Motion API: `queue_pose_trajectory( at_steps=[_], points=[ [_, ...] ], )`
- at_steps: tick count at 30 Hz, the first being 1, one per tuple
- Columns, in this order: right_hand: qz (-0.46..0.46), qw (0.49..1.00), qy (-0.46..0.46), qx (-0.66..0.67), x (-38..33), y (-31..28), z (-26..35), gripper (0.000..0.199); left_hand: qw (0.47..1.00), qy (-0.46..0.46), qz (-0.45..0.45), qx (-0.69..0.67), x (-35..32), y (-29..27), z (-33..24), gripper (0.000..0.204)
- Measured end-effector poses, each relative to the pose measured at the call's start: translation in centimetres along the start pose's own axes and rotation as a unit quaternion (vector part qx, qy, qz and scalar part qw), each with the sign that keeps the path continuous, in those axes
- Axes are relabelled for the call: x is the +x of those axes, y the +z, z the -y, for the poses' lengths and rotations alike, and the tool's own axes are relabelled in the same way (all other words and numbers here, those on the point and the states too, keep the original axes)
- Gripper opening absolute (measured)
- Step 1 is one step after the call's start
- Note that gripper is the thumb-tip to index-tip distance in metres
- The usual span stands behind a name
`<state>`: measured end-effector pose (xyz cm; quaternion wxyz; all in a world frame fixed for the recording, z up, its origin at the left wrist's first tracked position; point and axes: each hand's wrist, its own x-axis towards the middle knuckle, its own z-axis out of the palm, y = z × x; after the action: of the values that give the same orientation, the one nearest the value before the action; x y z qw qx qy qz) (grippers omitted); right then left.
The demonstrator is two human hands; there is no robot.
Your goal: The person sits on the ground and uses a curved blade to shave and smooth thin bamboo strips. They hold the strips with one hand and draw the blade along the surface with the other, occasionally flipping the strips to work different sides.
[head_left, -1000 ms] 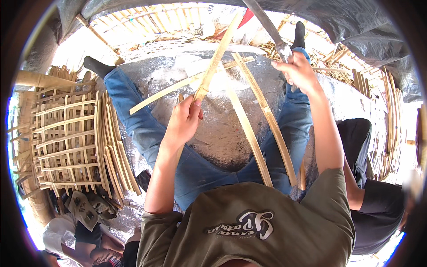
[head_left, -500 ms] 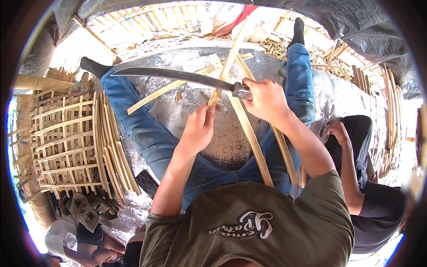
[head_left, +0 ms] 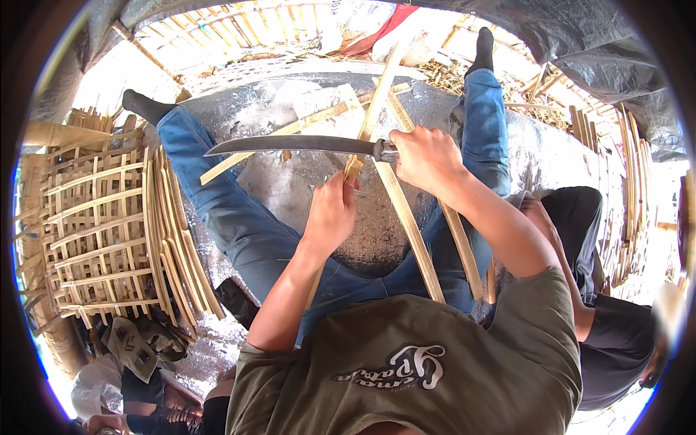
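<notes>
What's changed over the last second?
The right hand swung the machete from pointing away to pointing leftward, so it now crosses the bamboo strip in the left hand, which shifted slightly right. Neither grip let go. The woven bamboo panel and loose strips stayed put.

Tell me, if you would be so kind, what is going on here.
A seated person is working with a long knife and a pale strip. The right hand grips the knife's handle, while the left hand holds the strip near its end. The blade crosses the strip just beyond the left hand; how deeply it bites, if at all, cannot be told. Other strips lie about the outstretched legs, and a lattice panel stands off to the left.
</notes>
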<state>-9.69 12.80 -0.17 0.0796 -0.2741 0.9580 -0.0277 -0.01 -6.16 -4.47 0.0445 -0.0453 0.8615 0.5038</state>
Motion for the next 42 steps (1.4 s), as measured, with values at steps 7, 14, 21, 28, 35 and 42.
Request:
queue_pose_trajectory(
  at_steps=[7,14,21,28,35,42],
  points=[
    [0.062,0.996,0.034,-0.045,2.2,-1.5,-1.6,0.02,1.0,-0.022,0.001,0.002,-0.4,0.2,-0.1,0.023],
    [0.003,0.995,0.076,-0.072,3.2,-1.8,-7.3,0.032,0.999,-0.011,0.043,-0.016,-1.3,0.3,0.6,0.029],
    [0.015,0.999,0.046,-0.006,3.1,-2.3,-3.6,0.031,0.998,-0.031,0.026,-0.046,2.2,-1.4,-0.3,0.029],
    [-0.046,0.997,-0.017,-0.061,6.8,-3.3,-5.0,0.028,0.998,-0.031,0.014,-0.053,3.6,-2.4,-0.2,0.031],
    [-0.049,0.996,0.006,-0.07,10.0,-5.0,-6.5,0.032,0.998,0.034,-0.014,-0.041,5.1,-2.8,-0.4,0.031],
    [-0.063,0.984,0.075,-0.148,13.0,-4.3,-12.2,0.028,0.997,-0.016,0.04,-0.059,3.6,-1.7,0.3,0.032]
  ],
)
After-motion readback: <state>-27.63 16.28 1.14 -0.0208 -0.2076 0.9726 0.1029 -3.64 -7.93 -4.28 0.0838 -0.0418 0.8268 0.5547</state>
